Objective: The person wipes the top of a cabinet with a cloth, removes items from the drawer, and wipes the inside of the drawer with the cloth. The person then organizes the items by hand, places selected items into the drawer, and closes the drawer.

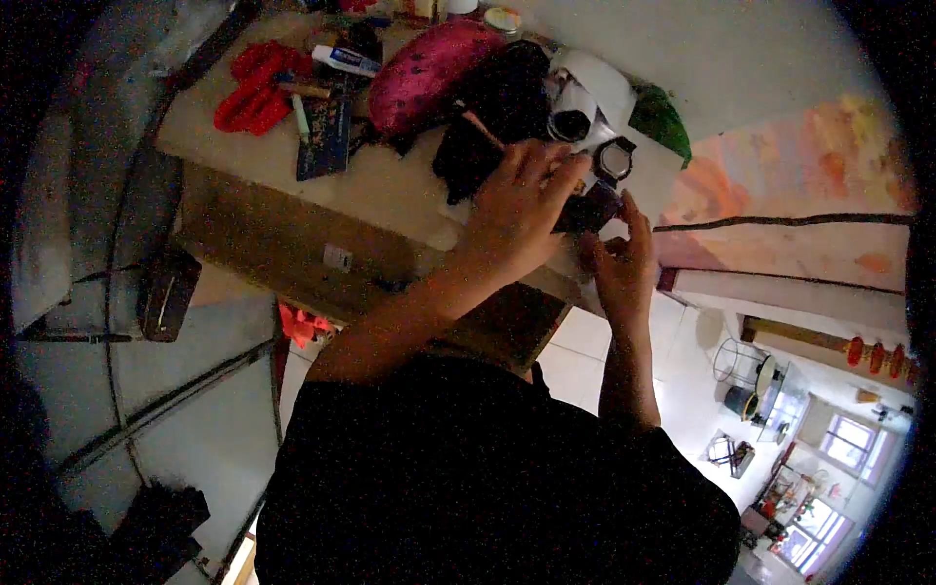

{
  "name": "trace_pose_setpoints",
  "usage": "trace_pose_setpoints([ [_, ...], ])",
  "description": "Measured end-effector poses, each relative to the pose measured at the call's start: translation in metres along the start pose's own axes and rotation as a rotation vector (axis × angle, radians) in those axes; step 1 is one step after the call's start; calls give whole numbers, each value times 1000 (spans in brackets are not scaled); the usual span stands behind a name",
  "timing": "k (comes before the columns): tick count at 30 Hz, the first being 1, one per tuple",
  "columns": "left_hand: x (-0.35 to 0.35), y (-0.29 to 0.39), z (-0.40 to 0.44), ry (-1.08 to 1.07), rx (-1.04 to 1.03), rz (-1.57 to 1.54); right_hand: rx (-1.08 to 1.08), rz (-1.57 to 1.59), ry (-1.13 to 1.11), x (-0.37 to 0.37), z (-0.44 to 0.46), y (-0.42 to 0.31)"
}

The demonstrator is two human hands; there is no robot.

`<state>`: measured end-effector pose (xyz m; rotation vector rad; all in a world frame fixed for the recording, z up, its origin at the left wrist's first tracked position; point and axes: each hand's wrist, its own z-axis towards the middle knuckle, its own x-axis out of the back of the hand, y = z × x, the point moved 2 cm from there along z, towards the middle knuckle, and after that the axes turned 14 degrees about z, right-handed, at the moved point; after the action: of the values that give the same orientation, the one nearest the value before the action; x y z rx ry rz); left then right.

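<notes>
My left hand (522, 200) reaches over the table, its fingers stretched out and somewhat apart, beside a crumpled black cloth (502, 97). My right hand (627, 258) has its thumb and fingers bent around the near right edge of a small dark box-like object (590, 208), whose exact kind is too dim to make out. A small white patch shows between the right fingers. Just beyond the dark object lies a wristwatch (614, 159) with a dark band. Behind it stands a white rounded object (590, 93) with a dark round opening.
On the table (390, 190) lie a pink spotted pouch (429, 78), a red cloth (258, 88), a white-and-blue tube (346, 60) and a dark blue booklet (327, 136). A green leaf-like piece (663, 122) is at the wall. A patterned curtain (790, 185) hangs at right.
</notes>
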<state>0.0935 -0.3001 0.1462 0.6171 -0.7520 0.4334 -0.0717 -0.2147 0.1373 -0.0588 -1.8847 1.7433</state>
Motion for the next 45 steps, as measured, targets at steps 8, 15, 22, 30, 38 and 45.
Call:
trace_pose_setpoints([
  [8, 29, -13, -2, -45, -6, 93, 32, -133, -12, 5, 14, 8],
  [15, 55, -52, -33, 201, -93, -10, 330, -121, 66, 14, 7, -19],
  [22, 80, -145, -138, 293, 912, -281, 846, 79, -657, 3, -55, -47],
  [30, 78, -218, -236, -111, 994, 595, 212, -261, -1108, -73, -100, 138],
  [38, -4, -247, -320, -434, 825, 579, -188, -215, -959, -126, -83, 150],
  [45, -33, -234, -331, -579, 686, 467, -241, -17, -960, -188, -103, 202],
])
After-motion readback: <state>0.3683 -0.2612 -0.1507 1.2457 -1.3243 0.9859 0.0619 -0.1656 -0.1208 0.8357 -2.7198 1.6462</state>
